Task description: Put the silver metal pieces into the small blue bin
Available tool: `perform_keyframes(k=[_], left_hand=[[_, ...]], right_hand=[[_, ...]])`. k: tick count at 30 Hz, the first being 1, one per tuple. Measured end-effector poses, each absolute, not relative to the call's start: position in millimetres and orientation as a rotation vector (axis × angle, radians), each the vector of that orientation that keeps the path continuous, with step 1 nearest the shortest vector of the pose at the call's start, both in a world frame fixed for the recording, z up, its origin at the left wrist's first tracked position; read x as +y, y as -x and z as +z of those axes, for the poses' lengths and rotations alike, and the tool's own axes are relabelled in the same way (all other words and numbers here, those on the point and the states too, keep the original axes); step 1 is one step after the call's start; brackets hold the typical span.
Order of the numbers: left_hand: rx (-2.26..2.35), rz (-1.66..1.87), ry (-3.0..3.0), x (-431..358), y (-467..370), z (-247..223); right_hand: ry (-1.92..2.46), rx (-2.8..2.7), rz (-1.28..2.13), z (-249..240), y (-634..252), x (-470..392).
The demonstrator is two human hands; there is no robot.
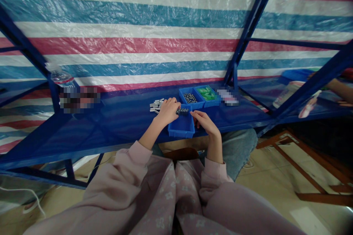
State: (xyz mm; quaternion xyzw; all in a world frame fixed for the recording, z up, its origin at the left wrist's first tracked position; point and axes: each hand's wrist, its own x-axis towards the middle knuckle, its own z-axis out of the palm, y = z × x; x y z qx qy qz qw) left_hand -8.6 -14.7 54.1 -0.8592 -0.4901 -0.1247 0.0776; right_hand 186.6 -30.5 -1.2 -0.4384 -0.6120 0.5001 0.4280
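Note:
Over the back of a blue tray (180, 129), my left hand (168, 111) has its fingers closed round a dark strip (183, 111) of small shiny parts. My right hand (204, 122) is at the tray's right edge, thumb and forefinger pinched near the strip's right end; what they hold is too small to name. Silver metal pieces (156, 105) lie just left of my left hand. Behind the tray, one blue bin holds small metal parts (190, 98), and the bin beside it holds green pieces (206, 93).
A plastic bottle (63, 78) stands at the left of the blue table (116, 117). Blue metal posts (245, 36) rise at both sides before a striped sheet. Another person's arm (339, 89) reaches in at the far right, near a clear container (288, 94).

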Motion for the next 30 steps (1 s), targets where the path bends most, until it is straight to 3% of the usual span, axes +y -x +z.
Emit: perform_keyframes(k=[16, 24, 30], left_hand=[[-1.588, -0.290, 2.487, -15, 8, 59], [-1.741, -0.707, 2.504, -8, 45, 60], [-2.029, -0.720, 2.174, -6, 91, 23]], right_hand=[[1.102, -1.532, 1.238, 1, -185, -33], [1.095, -1.532, 1.253, -1, -187, -31], [1.100, -1.525, 1.258, -2, -186, -30]])
